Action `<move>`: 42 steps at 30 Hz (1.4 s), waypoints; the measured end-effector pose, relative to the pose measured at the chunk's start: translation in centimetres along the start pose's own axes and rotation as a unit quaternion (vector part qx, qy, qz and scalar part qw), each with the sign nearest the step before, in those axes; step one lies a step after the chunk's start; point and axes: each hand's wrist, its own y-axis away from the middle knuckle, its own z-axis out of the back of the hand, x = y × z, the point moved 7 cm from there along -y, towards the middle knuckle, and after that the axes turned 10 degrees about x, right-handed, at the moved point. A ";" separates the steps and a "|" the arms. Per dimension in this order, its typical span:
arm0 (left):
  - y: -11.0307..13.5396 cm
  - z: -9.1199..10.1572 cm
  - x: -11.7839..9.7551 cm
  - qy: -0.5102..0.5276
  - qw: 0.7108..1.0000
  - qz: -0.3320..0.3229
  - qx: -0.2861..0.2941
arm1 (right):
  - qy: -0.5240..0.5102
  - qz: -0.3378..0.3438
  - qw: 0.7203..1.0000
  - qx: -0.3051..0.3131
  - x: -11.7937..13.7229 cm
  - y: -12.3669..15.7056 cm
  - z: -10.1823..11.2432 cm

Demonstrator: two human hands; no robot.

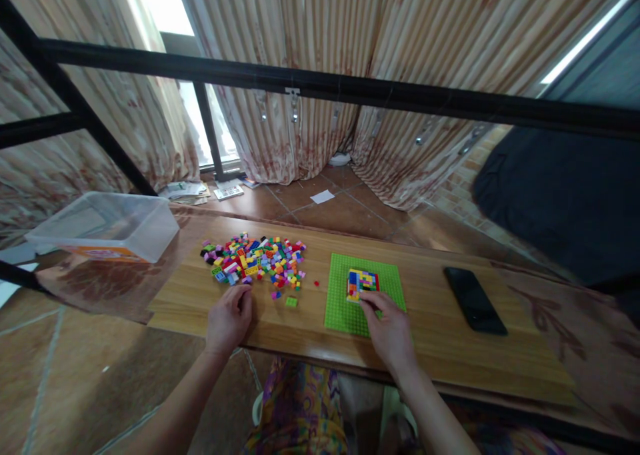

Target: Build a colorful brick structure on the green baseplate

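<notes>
On a green studded baseplate (340,315) sits a small flat build of multicoloured toy bricks (363,284). My right hand (390,328) reaches over the plate, thumb and forefinger pinched at the build's near edge; whatever lies between the fingertips is too small to make out. To the left, a loose heap of toy bricks (260,258) in many colours is spread on the wooden board. My left hand (230,318) rests at the heap's near side with its fingers curled in, and their contents are hidden. Between the hands lie a lime green brick (291,302) and a tiny red piece (317,283).
A black phone (475,300) lies on the right of the wooden board (430,348). At the far left stands a clear plastic bin (150,225). A black metal rail (320,85) crosses beyond the board, with curtains (300,28) behind it. Papers (323,196) lie on the tiled floor.
</notes>
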 end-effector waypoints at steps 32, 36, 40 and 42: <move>0.2 -0.1 -0.1 0.010 1.000 0.006 0.010 | 0.183 0.122 0.966 0.135 1.0 -2.4 -2.0; 0.2 -0.2 0.0 0.008 1.000 0.006 0.010 | 0.185 0.131 0.964 0.136 1.2 -2.3 -2.0; 0.2 -0.1 0.0 0.004 1.000 0.006 0.006 | 0.179 0.131 0.966 0.134 1.2 -2.2 -1.9; 0.1 -0.2 -0.1 0.005 1.000 0.005 0.007 | 0.175 0.128 0.967 0.130 1.1 -2.2 -1.9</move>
